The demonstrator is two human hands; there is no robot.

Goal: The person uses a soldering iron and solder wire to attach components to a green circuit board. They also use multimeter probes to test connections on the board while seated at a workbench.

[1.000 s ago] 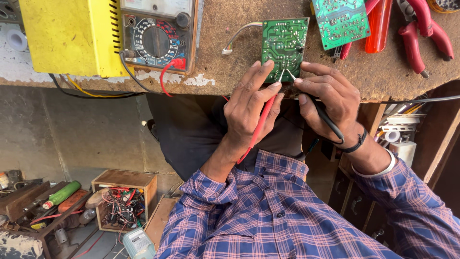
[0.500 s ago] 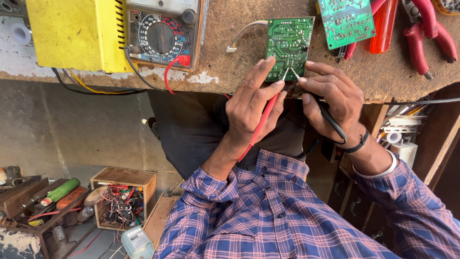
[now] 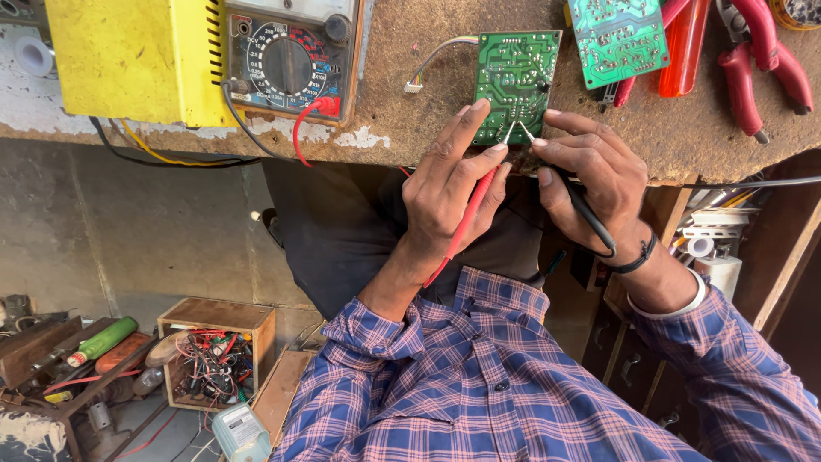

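Note:
A green circuit board (image 3: 516, 79) lies solder side up on the worn wooden bench (image 3: 410, 128). My left hand (image 3: 449, 188) grips a red probe (image 3: 466, 224) whose metal tip touches the board's near edge. My right hand (image 3: 590, 180) grips a black probe (image 3: 586, 210), its tip also on that edge, close beside the red one. An analog multimeter (image 3: 291, 56) sits at the left of the bench with red and black leads plugged in. A thin wire bundle with a white plug (image 3: 428, 64) runs off the board's left side.
A yellow box (image 3: 128, 56) stands next to the meter. A second green board (image 3: 617, 36), an orange-handled tool (image 3: 684, 47) and red pliers (image 3: 757, 60) lie at the right. Below, a wooden crate of wires (image 3: 214, 355) and tools rest on the floor.
The view has drifted slightly, so the bench sits a little lower in frame. Both hands stay on the probes at the board's edge with only tiny shifts.

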